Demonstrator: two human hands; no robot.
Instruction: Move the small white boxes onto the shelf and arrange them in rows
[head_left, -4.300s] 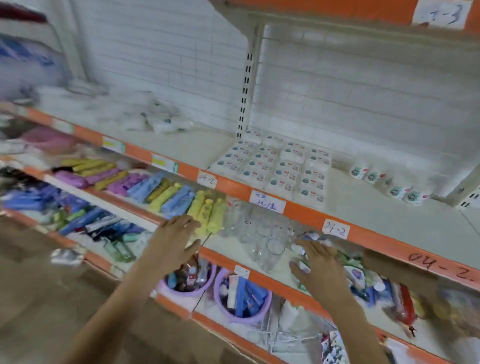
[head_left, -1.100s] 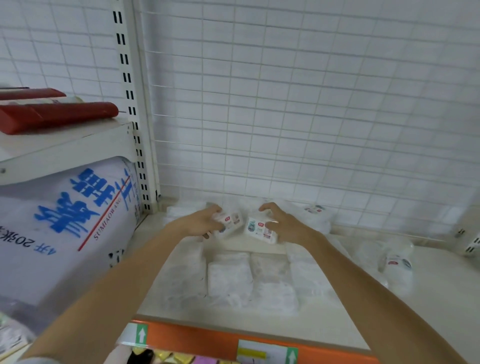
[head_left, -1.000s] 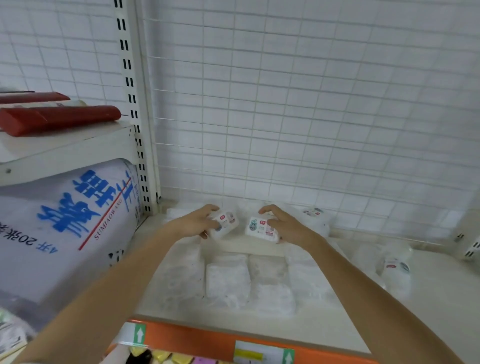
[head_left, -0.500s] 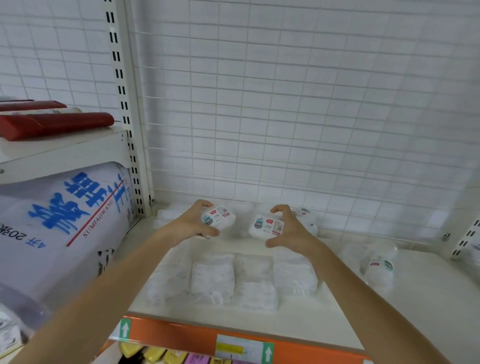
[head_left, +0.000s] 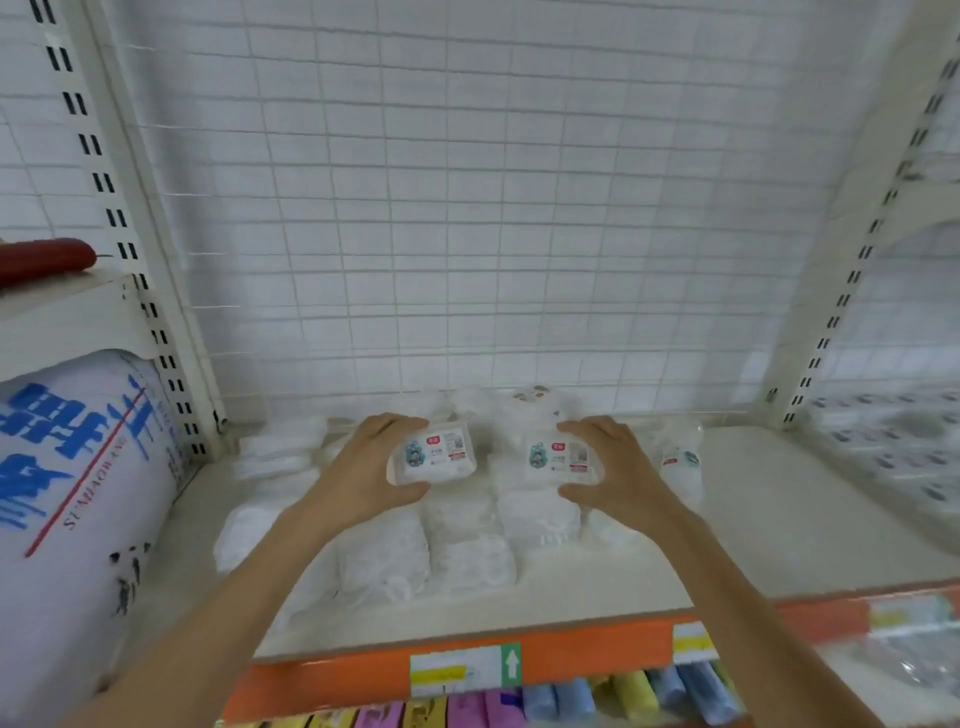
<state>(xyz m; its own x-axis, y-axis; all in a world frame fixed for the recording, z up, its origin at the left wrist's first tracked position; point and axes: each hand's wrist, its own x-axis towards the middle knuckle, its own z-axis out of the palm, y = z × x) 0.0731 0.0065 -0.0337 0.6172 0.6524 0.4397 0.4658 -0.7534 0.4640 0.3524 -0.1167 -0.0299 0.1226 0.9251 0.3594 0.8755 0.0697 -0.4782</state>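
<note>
Two small white boxes, held above the shelf (head_left: 753, 525): left box (head_left: 434, 457) pinched between thumb and fingers of the left hand (head_left: 363, 475), right box (head_left: 558, 460) likewise in the right hand (head_left: 615, 475). White packets (head_left: 467, 551) lie flat below (blurred). Blue-printed sack (head_left: 72, 499) at left.
</note>
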